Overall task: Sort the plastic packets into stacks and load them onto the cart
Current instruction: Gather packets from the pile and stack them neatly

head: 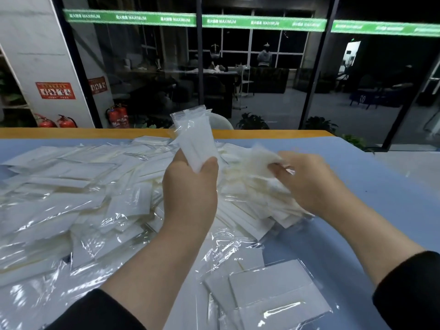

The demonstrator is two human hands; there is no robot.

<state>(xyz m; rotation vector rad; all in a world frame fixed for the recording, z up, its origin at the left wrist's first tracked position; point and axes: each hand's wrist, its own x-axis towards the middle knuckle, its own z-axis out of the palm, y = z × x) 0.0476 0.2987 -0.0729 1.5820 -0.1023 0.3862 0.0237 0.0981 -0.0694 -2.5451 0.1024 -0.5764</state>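
Several clear plastic packets with white contents lie in a loose pile (78, 186) across the blue table (371, 186). My left hand (190, 186) grips a stack of packets (195, 136) held upright above the pile, thumb across its lower end. My right hand (307, 179) pinches one blurred packet (259, 160) just right of that stack, over the pile's right side. A few packets (269, 289) lie flat near the table's front edge. No cart is in view.
The table's far edge is a wooden strip (71, 133). Behind it stand glass partitions with a green band, red fire extinguishers (117, 116) on the floor, a white chair back (221, 122) and potted plants (252, 121).
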